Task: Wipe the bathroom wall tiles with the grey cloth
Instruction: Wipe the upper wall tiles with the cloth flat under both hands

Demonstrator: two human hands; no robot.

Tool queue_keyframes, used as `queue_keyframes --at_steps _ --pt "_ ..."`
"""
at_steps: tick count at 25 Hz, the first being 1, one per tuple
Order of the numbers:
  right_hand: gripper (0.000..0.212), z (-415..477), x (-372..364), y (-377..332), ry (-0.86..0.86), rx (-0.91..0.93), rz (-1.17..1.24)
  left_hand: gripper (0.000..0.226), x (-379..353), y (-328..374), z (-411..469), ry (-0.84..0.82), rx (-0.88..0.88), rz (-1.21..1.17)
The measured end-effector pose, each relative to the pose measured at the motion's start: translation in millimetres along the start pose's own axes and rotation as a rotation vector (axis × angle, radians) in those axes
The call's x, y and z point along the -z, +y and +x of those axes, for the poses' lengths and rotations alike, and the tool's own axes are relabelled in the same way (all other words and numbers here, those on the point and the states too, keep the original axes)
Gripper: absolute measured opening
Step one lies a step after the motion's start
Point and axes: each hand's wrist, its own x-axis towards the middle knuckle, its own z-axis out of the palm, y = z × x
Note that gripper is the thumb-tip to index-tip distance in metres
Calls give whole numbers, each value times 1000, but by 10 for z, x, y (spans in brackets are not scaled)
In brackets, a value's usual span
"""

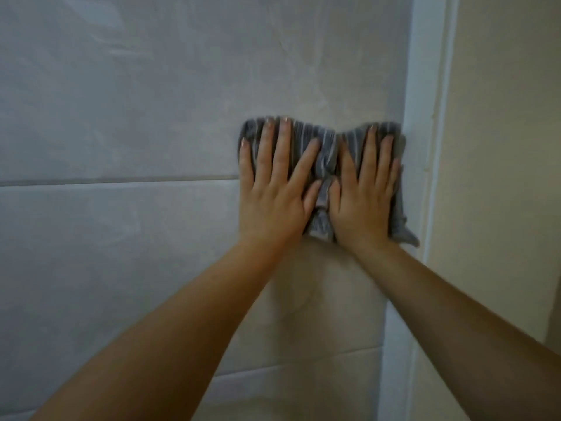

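Grey cloth (326,147): flat against the wall tiles (121,86), under both palms, bunched into a ridge between the two thumbs. Its top edge shows just past the fingertips and a corner hangs below the right wrist.

Left hand (273,202) and right hand (361,205): fingers (283,141) straight and spread, pressing the cloth, not gripping it.

Progress (judgement): mid-wipe. The cloth sits beside the white trim (422,147), just right of the right little finger. No clear wiped/unwiped boundary shows. The broad tiled area left of and above the fingers likely remains.

Count: one cloth, two hands, two horizontal grout lines (121,180), so three tile courses partly in view, and one trim strip.
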Motion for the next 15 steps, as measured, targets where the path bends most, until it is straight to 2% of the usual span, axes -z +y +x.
queue_keyframes --at_steps 3,7,15 --pt "54 -32 -47 81 43 -9 1 57 -52 95 11 0 6 3" --pt "53 -644 -102 124 11 2 1 59 -56 127 -540 -75 -92 4" --pt "57 -1265 -172 -465 30 -120 26 58 98 -415 -1268 -90 -157 22"
